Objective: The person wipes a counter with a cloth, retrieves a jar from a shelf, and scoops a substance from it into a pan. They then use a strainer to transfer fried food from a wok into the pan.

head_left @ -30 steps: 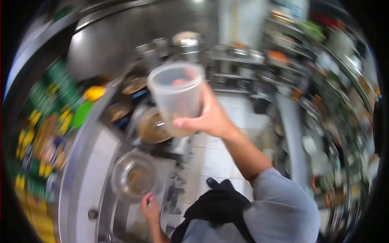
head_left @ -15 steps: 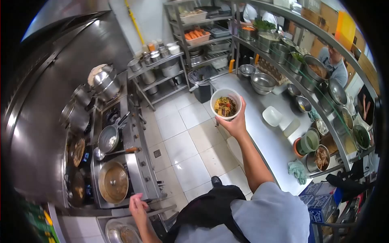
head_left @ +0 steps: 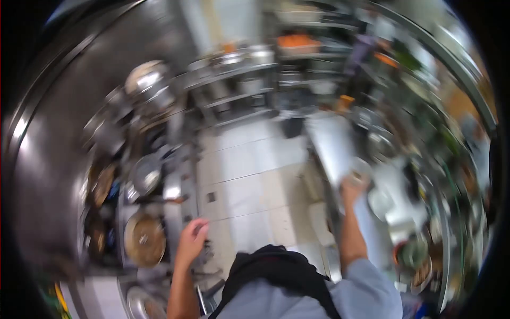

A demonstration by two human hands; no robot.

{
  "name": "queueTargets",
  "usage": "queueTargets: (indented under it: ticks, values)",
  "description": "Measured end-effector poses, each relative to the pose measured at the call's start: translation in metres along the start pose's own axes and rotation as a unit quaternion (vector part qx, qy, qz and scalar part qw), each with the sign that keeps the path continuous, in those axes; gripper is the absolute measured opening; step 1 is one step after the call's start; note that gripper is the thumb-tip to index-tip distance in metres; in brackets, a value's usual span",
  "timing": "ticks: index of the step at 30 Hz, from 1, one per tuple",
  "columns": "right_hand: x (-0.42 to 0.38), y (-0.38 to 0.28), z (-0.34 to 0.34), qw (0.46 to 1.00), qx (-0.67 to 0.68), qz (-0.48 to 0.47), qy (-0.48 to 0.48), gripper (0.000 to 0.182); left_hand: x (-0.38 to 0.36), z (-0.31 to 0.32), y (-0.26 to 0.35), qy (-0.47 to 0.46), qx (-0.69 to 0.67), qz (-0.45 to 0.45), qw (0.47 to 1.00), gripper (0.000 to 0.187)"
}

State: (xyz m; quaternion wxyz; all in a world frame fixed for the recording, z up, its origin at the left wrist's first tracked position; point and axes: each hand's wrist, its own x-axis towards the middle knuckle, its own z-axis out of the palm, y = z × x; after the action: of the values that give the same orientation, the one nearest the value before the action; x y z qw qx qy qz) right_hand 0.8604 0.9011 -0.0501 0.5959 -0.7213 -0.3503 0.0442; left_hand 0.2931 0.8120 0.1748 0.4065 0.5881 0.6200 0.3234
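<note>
Reaching over the steel counter point(head_left: 332, 143), the right hand point(head_left: 351, 187) meets a blurred container point(head_left: 360, 169), grip unclear; left hand point(head_left: 191, 240) loosely curled beside stove pans point(head_left: 144, 240).

The stove point(head_left: 159, 212) and the counter point(head_left: 332, 143) are bare metal with a dull shine. The lidded pot point(head_left: 144, 240) looks like brushed metal, tinged brown. The floor point(head_left: 249, 175) is pale, smooth tile with a slight gloss. The apron point(head_left: 276, 271) is matt black cloth, the shirt sleeve point(head_left: 366, 287) matt grey cloth.

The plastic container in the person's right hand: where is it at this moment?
In the head view, the plastic container is right of centre, at the near edge of the steel counter, with the right hand on it. Blur hides whether it rests there.
</note>
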Motion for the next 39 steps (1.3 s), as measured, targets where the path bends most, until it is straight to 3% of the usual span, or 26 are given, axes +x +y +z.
queueTargets:
  ticks: [2,3,4,5,7,8,10,12,14,15,16,18,20,21,22,23,26,28,30,31,33,34,35,36,37,39]
  values:
    - [0.002,0.038,0.009,0.997,-0.008,-0.04,-0.067,0.082,0.022,-0.021,-0.012,0.045,-0.012,0.043,0.998,0.021]
    - [0.0,0.048,0.013,0.992,-0.051,-0.052,0.104,0.083,0.03,-0.037,-0.018,0.08,0.01,0.037,0.996,0.021]
    - [0.005,0.072,0.016,0.992,0.099,-0.045,0.065,0.082,0.04,-0.053,-0.022,0.104,0.031,0.032,0.994,0.022]
    - [-0.016,-0.016,0.019,0.985,0.148,0.072,0.053,0.081,0.05,-0.069,-0.021,0.132,0.036,-0.005,0.991,0.021]
    - [-0.008,0.041,0.031,0.984,0.127,0.074,0.101,0.078,0.073,-0.106,-0.036,0.163,0.037,-0.051,0.985,0.021]
    - [-0.003,0.053,0.034,0.982,0.137,0.055,0.115,0.075,0.088,-0.12,-0.05,0.232,0.021,-0.022,0.972,0.02]
    - [-0.01,0.027,0.037,0.984,-0.066,0.056,0.158,0.075,0.124,-0.156,-0.1,0.3,-0.002,0.002,0.954,0.02]
    - [-0.017,0.028,0.028,0.951,-0.266,-0.015,0.153,0.071,0.155,-0.204,-0.155,0.429,-0.031,0.013,0.903,0.021]
    - [-0.035,0.093,0.021,0.909,-0.378,-0.027,0.175,0.069,0.179,-0.246,-0.167,0.478,-0.178,-0.093,0.855,0.026]
    - [-0.054,0.093,0.038,0.918,-0.365,-0.028,0.151,0.068,0.192,-0.268,-0.176,0.482,-0.269,-0.157,0.819,0.038]
    - [-0.081,0.084,0.05,0.926,-0.353,-0.027,0.129,0.066,0.205,-0.288,-0.195,0.487,-0.274,-0.161,0.814,0.038]
    - [-0.116,0.047,0.089,0.922,-0.38,0.059,-0.051,0.061,0.238,-0.32,-0.255,0.529,-0.423,-0.16,0.719,0.045]
    - [-0.155,-0.017,0.149,0.972,-0.167,0.115,-0.119,0.056,0.275,-0.345,-0.302,0.561,-0.42,-0.203,0.684,0.048]
    - [-0.143,-0.009,0.165,0.972,-0.167,0.108,-0.123,0.056,0.289,-0.355,-0.318,0.587,-0.411,-0.242,0.655,0.05]
    - [-0.123,0.016,0.179,0.925,-0.143,0.223,-0.274,0.054,0.299,-0.364,-0.324,0.591,-0.413,-0.242,0.649,0.05]
    - [-0.109,0.039,0.19,0.841,-0.114,0.33,-0.414,0.052,0.31,-0.372,-0.33,0.563,-0.443,-0.263,0.647,0.042]
    - [-0.092,-0.025,0.265,0.863,-0.076,0.257,-0.428,0.047,0.335,-0.396,-0.352,0.513,-0.474,-0.277,0.66,0.026]
    - [-0.082,-0.048,0.309,0.862,-0.056,0.25,-0.438,0.042,0.34,-0.406,-0.356,0.473,-0.51,-0.22,0.684,0.021]
    - [-0.071,-0.067,0.351,0.85,-0.069,0.27,-0.447,0.036,0.343,-0.418,-0.347,0.498,-0.501,-0.229,0.67,0.019]
    - [-0.061,-0.062,0.365,0.816,-0.065,0.267,-0.509,0.027,0.341,-0.424,-0.339,0.543,-0.432,-0.26,0.672,0.02]
    - [-0.052,-0.056,0.399,0.8,-0.072,0.267,-0.532,0.025,0.332,-0.434,-0.331,0.591,-0.258,-0.322,0.693,0.025]
    - [-0.051,-0.057,0.42,0.788,-0.078,0.275,-0.545,0.024,0.322,-0.441,-0.342,0.604,-0.257,-0.323,0.681,0.025]
    - [-0.048,-0.064,0.442,0.77,-0.114,0.288,-0.557,0.021,0.309,-0.448,-0.362,0.62,-0.108,-0.347,0.696,0.028]
    - [-0.042,-0.058,0.458,0.752,-0.005,0.276,-0.599,0.02,0.302,-0.453,-0.371,0.618,0.044,-0.366,0.694,0.032]
    - [-0.036,-0.045,0.48,0.735,-0.063,0.316,-0.597,0.019,0.292,-0.455,-0.333,0.613,0.068,-0.38,0.689,0.035]
    - [-0.021,-0.031,0.544,0.709,-0.119,0.345,-0.604,0.018,0.276,-0.464,-0.327,0.621,0.084,-0.374,0.684,0.032]
